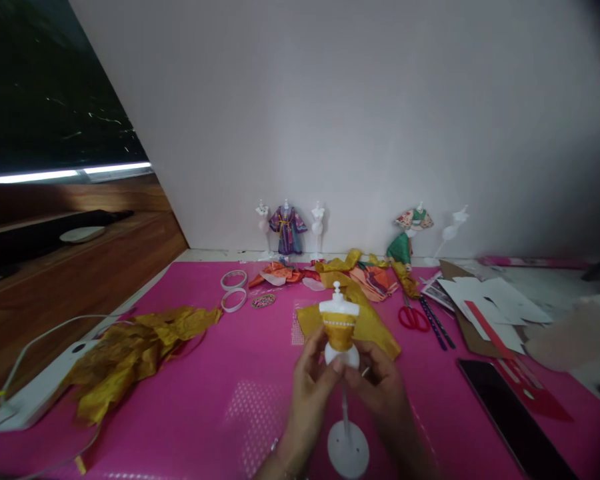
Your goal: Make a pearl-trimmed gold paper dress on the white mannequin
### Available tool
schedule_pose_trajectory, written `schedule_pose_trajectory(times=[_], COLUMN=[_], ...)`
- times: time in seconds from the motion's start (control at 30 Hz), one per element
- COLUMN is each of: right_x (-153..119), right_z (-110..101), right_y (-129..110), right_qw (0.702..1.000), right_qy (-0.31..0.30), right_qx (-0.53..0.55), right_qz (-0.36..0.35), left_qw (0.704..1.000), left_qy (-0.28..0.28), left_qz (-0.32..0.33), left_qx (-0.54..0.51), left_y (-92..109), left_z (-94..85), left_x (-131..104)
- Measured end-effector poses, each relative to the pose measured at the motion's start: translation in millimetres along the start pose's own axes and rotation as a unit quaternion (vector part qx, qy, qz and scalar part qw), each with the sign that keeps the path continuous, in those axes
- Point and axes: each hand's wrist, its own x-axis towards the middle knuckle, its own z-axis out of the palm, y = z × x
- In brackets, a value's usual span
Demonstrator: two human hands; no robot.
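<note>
A small white doll dress form on a thin stand with a round white base is between my two hands. Around its chest sits a yellow fabric bodice with a row of pearl-like beads across it. My left hand grips the form at the hips from the left, thumb in front. From the other side my right hand closes on the same hips, its thumb near the left one. Behind the form lies a flat piece of yellow cloth, beside a strip of white beads.
Crumpled yellow fabric and a white power strip lie left. Two tape rolls are further back. Several mini dress forms line the wall, some dressed. Red-handled scissors, papers and a dark phone lie right.
</note>
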Motion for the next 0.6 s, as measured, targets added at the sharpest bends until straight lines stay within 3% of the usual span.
schedule_pose_trajectory(times=[0.2,0.37,0.47,0.6], right_x=[-15.4,-33.1,-44.6,-55.7], right_z=[11.2,18.8,7.3,-18.5], right_y=[-1.8,-4.1,-4.9,-6.9], right_qw=[0.996,0.986,0.992,0.990], right_qy=[0.040,0.031,0.028,0.079], right_qx=[-0.072,-0.161,-0.122,-0.086], right_qz=[0.035,0.011,0.029,0.075], left_qw=[0.998,0.991,0.977,0.954], left_qy=[-0.026,0.016,0.021,0.002], left_qz=[-0.044,-0.105,-0.160,-0.217], left_qx=[-0.031,-0.085,-0.143,-0.204], left_y=[5.3,7.3,7.1,1.9], left_z=[3.7,2.0,-7.8,-25.4], left_x=[-12.9,-12.9,-12.3,-16.2])
